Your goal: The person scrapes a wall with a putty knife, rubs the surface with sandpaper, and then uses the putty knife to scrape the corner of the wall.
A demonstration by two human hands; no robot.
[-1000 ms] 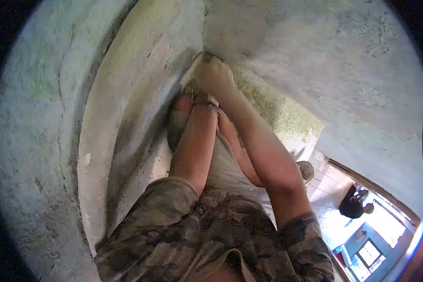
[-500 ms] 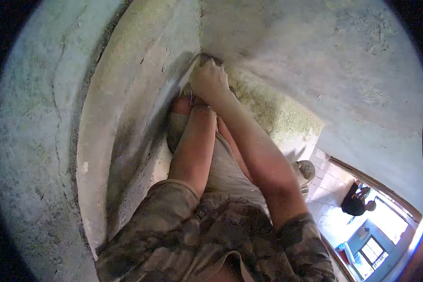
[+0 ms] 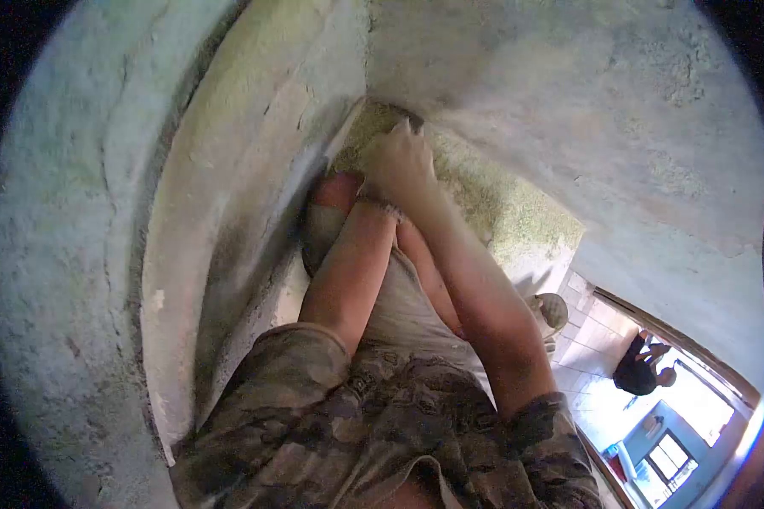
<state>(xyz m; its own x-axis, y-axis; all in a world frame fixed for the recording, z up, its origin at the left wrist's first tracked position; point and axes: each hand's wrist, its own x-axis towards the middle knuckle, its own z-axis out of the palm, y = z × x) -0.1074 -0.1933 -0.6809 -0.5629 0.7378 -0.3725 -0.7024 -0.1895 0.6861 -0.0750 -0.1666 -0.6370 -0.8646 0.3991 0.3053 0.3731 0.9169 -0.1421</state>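
Observation:
My right hand (image 3: 403,161) is closed near the corner where the walls meet, with its knuckles up. A small dark flat tool (image 3: 413,121) shows at the far side of its fingers, against the rough, mossy surface (image 3: 463,182). Under my right wrist lies my left hand (image 3: 382,204), of which only the wrist end shows. Its fingers are hidden behind the right hand, so what it holds or touches cannot be made out.
Worn plaster walls rise at left (image 3: 238,161) and right (image 3: 569,110). My bare knee (image 3: 335,192) is bent beside the left wall. At lower right are a patterned round cap (image 3: 553,310), a person in dark clothes (image 3: 638,370), tiled floor and a window (image 3: 669,456).
My right hand has moved a little to the right and away from the left wall, with the dark tool. My left wrist has shifted slightly right and down.

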